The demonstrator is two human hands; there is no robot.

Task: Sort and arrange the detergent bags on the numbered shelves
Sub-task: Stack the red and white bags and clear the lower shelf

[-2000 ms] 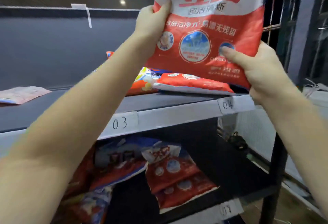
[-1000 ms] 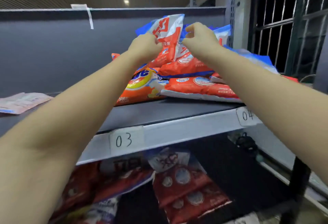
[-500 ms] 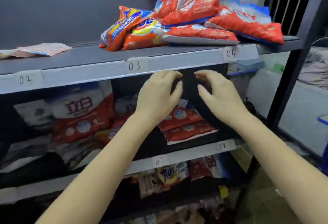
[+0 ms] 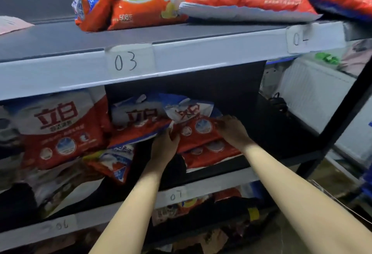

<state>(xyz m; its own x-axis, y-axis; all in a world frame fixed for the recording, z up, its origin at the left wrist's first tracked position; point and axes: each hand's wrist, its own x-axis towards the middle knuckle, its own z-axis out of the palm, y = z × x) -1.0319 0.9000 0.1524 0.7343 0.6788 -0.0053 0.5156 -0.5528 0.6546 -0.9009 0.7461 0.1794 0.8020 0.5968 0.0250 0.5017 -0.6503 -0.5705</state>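
Head view, both arms reach into the middle shelf (image 4: 201, 181) — the tier under the label 03 (image 4: 126, 61).

Left hand (image 4: 164, 146): at the lower-left edge of a red-and-white detergent bag (image 4: 198, 130), fingers curled up against that edge. Whether they actually clamp the bag cannot be told; the fingertips are in shadow.

Right hand (image 4: 231, 128): at 3 o'clock of the same bag, fingers bent over its right edge and lying on the red face — it grips the bag there.

The bag leans crumpled, white top toward 12 o'clock, on top of a second flat red bag (image 4: 209, 155) that lies on the shelf floor above the label 07 (image 4: 175, 195).

At 9 o'clock of the held bag, overlapping it: another red-and-white bag (image 4: 138, 122). Further toward 9 o'clock stands a large upright bag (image 4: 60, 130) with red characters. Below these, a small tilted pack (image 4: 112, 163).

Top shelf (image 4: 211, 46), 12 o'clock: orange bags (image 4: 138, 2) beside a pile of red bags (image 4: 251, 0) above the label 04 (image 4: 300, 38). Label 06 (image 4: 61, 224) sits at 7 o'clock on the middle shelf edge.
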